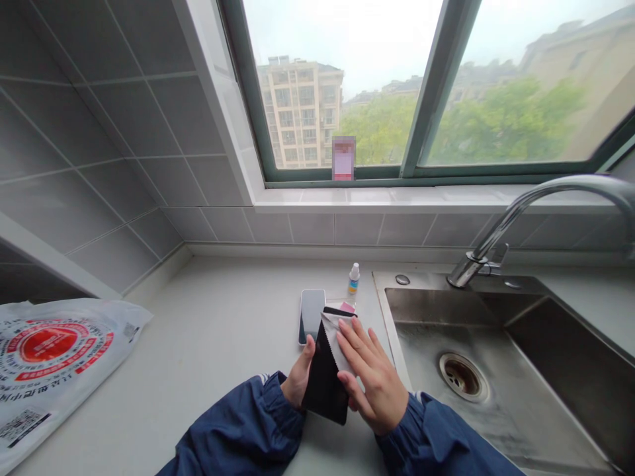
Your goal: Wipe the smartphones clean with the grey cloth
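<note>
A wide window fills the top of the frame, with apartment blocks and green trees behind the glass and a small blurred card standing on its sill near the centre. Grey wall tiles cover the upper left. Below them the pale tabletop spreads across the lower left and centre of the frame. A steel sink takes up the lower right, its round drain right of centre and a chrome tap arching in from the right edge. At the far left edge lies a white plastic bag printed with red circles.

Two blue sleeves come up from the bottom centre. The left hand grips a dark phone by its left edge, holding it tilted just above the tabletop, left of the sink rim. The right hand lies flat with fingers spread, pressing a light grey cloth onto the upper part of that phone. Just beyond them, a second phone rests flat on the tabletop, screen up. A pink packet peeks out beside it, partly hidden by the cloth. A small dropper bottle with a white cap stands upright just behind, near the sink's back left corner.
</note>
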Demonstrator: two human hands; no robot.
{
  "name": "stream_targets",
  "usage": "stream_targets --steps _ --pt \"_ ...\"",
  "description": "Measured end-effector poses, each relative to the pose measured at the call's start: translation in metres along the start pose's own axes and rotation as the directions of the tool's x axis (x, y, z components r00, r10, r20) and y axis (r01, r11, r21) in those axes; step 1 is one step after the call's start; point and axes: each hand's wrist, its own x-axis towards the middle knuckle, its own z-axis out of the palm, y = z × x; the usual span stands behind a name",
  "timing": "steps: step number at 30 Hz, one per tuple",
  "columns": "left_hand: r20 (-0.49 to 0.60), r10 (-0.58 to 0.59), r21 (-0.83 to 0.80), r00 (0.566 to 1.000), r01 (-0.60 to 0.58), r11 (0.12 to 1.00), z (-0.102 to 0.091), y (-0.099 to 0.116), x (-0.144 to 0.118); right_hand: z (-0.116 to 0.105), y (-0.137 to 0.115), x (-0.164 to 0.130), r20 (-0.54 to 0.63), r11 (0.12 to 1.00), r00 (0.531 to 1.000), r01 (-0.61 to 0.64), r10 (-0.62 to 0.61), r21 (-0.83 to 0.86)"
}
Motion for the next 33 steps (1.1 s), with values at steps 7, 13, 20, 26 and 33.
stream_targets --steps 7,13,20,26,33 --pt "-0.045 0.027 -0.087 0.999 -0.031 0.996 0.003 0.007 0.003 -0.005 0.0 -0.001 0.029 0.991 0.994 0.1 -0.103 0.084" --pt "-0.158 -0.002 -0.123 0.987 -0.018 0.992 0.009 0.01 0.003 -0.014 -0.007 0.003 0.084 0.976 0.981 0.164 -0.177 0.142" --pt "-0.285 0.013 -0.077 0.958 -0.037 0.996 0.017 0.015 0.003 -0.01 -0.017 0.001 0.052 0.947 0.969 0.222 -0.24 0.232" --pt "-0.307 -0.006 -0.067 0.952 -0.016 0.998 0.019 0.018 0.004 -0.012 -0.023 0.002 0.119 0.93 0.946 0.263 -0.3 0.258" --pt "-0.287 -0.004 -0.051 0.958 -0.012 0.999 0.009 0.016 0.001 -0.011 -0.028 0.004 0.257 0.93 0.914 0.242 -0.314 0.275"
